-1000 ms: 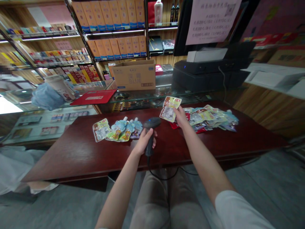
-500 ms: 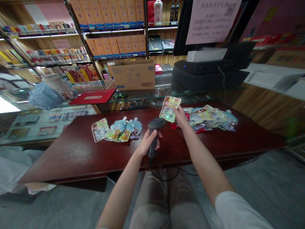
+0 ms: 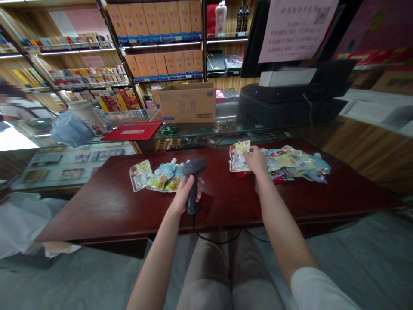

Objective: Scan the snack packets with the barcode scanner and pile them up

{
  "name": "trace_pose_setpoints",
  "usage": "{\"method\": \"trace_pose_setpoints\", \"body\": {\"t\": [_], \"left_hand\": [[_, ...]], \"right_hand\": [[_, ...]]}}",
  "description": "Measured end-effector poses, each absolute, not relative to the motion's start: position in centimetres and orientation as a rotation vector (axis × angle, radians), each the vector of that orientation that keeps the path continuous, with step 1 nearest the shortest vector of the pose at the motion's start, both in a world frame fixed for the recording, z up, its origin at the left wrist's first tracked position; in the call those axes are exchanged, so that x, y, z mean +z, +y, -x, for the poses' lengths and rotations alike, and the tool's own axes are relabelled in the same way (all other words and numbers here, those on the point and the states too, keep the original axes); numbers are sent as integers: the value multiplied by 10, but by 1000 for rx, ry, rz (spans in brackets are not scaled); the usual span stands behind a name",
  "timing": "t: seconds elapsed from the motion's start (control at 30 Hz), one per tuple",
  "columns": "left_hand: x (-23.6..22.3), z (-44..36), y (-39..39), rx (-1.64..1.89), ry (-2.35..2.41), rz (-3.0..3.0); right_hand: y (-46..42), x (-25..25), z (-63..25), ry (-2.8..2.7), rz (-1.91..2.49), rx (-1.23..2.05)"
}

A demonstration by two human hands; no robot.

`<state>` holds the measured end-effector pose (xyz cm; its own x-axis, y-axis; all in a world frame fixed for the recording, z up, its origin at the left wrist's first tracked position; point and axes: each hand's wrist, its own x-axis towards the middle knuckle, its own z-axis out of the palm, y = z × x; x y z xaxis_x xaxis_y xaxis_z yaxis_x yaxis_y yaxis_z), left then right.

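Observation:
My left hand (image 3: 185, 194) is wrapped round the handle of a black barcode scanner (image 3: 192, 185), its head pointing right and its cord hanging down. Between the fingers of my right hand (image 3: 256, 160) is a yellow and white snack packet (image 3: 239, 156), at the left end of a heap of packets and pouches (image 3: 293, 161). Left of the scanner lie several blue-capped spouted pouches (image 3: 163, 175), partly hidden by it. Beside them, farther left, a similar yellow and white packet (image 3: 141, 175) rests flat on the dark red table (image 3: 106, 202).
Behind the table runs a glass counter (image 3: 222, 126) bearing a cardboard box (image 3: 187, 103), a red folder (image 3: 132, 130) and a computer mouse (image 3: 169, 130). A monitor with a paper sign (image 3: 297, 30) stands at the right. A person (image 3: 19, 103) is at the far left.
My left hand has moved left with the barcode scanner, now over the pouches. My right hand has shifted right and lower with the packet; the green scan light on it is gone.

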<state>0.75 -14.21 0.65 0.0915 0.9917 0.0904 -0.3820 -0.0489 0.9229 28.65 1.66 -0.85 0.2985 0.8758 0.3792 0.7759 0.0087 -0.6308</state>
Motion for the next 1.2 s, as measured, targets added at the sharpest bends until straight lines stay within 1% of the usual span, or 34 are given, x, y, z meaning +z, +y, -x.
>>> {"method": "trace_pose_setpoints", "body": {"t": [0.23, 0.37, 0.43, 0.57, 0.67, 0.73, 0.9, 1.0, 1.1, 1.2], "left_hand": [[-3, 30, -144, 1431, 846, -942], [-12, 43, -144, 1502, 855, -910], [-13, 47, -145, 1519, 857, -892], [-12, 52, -149, 1510, 865, -898], [-11, 54, -151, 1510, 861, -914], [-11, 54, -153, 1551, 853, -894], [-12, 51, -155, 1647, 853, -822], [-11, 55, -155, 1654, 845, -802], [-11, 67, -156, 1641, 833, -784], [-10, 84, -155, 1616, 842, -782]], "right_hand": [[7, -5, -294, -1510, 1854, -165], [1, -1, -283, -1904, 1758, -86], [0, -4, -278, -2024, 1795, -24], [-1, -9, -272, -1944, 1902, -105], [-5, -7, -262, -1930, 1720, -189], [-10, -4, -243, -1968, 1563, -146], [-27, -4, -169, -2258, 1328, 228], [-30, -8, -133, -2322, 1426, 372], [-25, -10, -114, -2307, 1614, 398], [-21, -14, -106, -2279, 1689, 430]]}}
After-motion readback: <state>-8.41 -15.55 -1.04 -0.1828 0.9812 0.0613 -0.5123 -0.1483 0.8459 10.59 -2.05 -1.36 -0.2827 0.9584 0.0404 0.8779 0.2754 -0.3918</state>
